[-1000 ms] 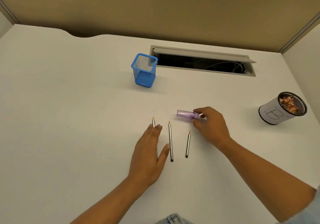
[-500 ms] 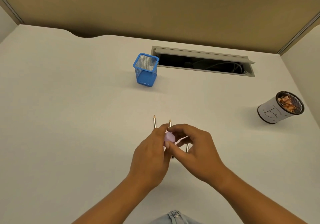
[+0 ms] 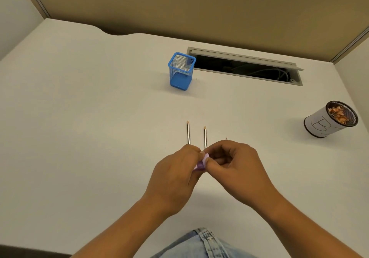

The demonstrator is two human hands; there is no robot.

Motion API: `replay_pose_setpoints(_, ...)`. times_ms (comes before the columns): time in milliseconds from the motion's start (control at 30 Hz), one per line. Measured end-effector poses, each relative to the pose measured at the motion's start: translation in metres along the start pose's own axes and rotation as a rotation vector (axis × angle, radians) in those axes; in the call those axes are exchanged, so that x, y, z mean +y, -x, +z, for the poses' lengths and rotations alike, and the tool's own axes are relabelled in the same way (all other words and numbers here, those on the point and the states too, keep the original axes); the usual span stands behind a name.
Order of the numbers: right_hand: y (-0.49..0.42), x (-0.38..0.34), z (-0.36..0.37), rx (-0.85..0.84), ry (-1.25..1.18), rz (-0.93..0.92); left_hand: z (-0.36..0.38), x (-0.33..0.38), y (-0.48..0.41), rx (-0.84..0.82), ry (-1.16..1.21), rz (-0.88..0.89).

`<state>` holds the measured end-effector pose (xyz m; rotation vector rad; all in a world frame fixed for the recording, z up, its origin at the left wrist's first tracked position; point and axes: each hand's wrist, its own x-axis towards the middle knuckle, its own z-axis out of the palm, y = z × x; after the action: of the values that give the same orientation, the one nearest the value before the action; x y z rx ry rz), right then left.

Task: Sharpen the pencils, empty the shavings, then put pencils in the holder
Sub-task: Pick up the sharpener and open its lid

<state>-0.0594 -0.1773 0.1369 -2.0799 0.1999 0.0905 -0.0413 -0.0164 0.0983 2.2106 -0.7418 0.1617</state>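
Curled fingertips of both hands pinch a small translucent purple plastic sharpener. The left hand holds one side and the right hand the other, above the white worktop toward its near edge. The knuckles hide the near ends of three slim silver pencils lying side by side (the rightmost shows only its tip). Toward the far edge stands a blue square wire-mesh holder, just beside an open cable slot. Near the right edge, a paper-wrapped black mesh cup holds shavings.

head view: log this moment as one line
purple sharpener: held in both hands | left hand: grips it | right hand: pinches it | pencils: three on desk, none held | blue holder: no pencils inside
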Motion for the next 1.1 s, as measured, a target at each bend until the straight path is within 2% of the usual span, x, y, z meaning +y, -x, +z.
replay_pose_setpoints(233, 0.004, -0.002, 0.004, 0.057, 0.058, 0.051, 0.002, 0.003, 0.006, 0.038, -0.016, 0.034)
replay_pose_setpoints(300, 0.003, -0.002, 0.001, 0.04, -0.012, 0.091, 0.003, 0.002, 0.007, 0.045, 0.051, -0.038)
replay_pose_setpoints(433, -0.008, 0.0, -0.005, -0.037, -0.362, 0.28, 0.004, -0.004, 0.01, 0.041, 0.165, -0.18)
replay_pose_setpoints(533, -0.015, 0.008, -0.004, -0.108, -0.422, 0.363, 0.006, -0.009, 0.01, 0.048, 0.255, -0.24)
replay_pose_setpoints(600, -0.022, 0.017, -0.001, -0.093, -0.406, 0.374, 0.006, -0.012, 0.011, 0.061, 0.272, -0.259)
replay_pose_setpoints(700, -0.04, 0.034, 0.008, -0.027, -0.227, 0.344, 0.007, -0.019, 0.016, 0.075, 0.294, -0.294)
replay_pose_setpoints(867, -0.082, 0.058, 0.04, 0.005, 0.305, 0.189, 0.001, -0.028, 0.028, 0.087, 0.306, -0.37)
replay_pose_setpoints(1000, -0.106, 0.066, 0.063, 0.004, 0.525, 0.149, -0.009, -0.03, 0.034, 0.102, 0.297, -0.4)
replay_pose_setpoints(1100, -0.114, 0.069, 0.07, -0.028, 0.6, 0.14, -0.016, -0.032, 0.038, 0.119, 0.309, -0.412)
